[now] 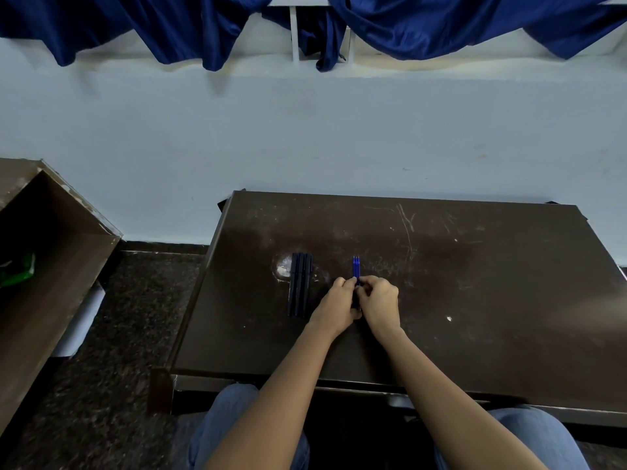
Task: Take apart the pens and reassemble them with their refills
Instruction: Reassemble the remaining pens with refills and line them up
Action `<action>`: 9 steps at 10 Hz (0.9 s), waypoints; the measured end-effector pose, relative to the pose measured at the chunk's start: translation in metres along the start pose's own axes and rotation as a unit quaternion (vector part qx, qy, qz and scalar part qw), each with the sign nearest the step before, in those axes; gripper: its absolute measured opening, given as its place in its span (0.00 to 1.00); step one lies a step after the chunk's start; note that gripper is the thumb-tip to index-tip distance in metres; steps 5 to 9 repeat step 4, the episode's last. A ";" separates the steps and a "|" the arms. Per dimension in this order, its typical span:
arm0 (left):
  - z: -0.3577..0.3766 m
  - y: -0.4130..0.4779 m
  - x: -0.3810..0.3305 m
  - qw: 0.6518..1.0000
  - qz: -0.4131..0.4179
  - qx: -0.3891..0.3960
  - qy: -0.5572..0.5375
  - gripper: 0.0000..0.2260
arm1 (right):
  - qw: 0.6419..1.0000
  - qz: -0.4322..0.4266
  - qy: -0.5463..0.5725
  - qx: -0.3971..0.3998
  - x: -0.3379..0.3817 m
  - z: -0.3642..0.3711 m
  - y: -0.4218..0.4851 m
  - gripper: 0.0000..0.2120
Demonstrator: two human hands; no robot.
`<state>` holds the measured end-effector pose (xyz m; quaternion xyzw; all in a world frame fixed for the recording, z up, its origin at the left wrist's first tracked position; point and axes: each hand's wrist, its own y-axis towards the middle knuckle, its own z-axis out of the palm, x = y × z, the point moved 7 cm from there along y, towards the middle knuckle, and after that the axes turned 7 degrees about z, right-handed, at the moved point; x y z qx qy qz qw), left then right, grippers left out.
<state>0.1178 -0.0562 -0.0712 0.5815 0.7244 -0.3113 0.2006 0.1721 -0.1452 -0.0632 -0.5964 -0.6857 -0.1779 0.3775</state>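
Several dark pens (299,284) lie side by side on the dark brown table (475,300), left of my hands. A small bunch of blue refills (356,266) points away from me, its near end hidden between my hands. My left hand (337,305) and my right hand (378,303) meet over that end, fingers curled and pinching the refills. How many refills each hand holds is hidden by the fingers.
The table is scratched, with a pale worn patch (283,268) under the pens and a white speck (449,319) at the right. A brown bench (51,266) stands to the left across a dark floor. A pale wall and blue curtains are behind.
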 end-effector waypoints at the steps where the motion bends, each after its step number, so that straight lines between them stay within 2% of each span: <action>1: 0.000 -0.001 0.001 1.000 -0.002 -0.004 -0.009 0.33 | 1.000 0.006 0.006 -0.002 -0.001 0.000 0.001 0.11; 4: -0.011 -0.014 -0.006 1.000 -0.009 0.000 -0.014 0.37 | 1.000 0.003 0.023 0.001 0.003 -0.004 -0.002 0.10; 9: -0.011 -0.014 -0.006 1.000 -0.009 0.000 -0.014 0.37 | 1.000 0.003 0.023 0.001 0.003 -0.004 -0.002 0.10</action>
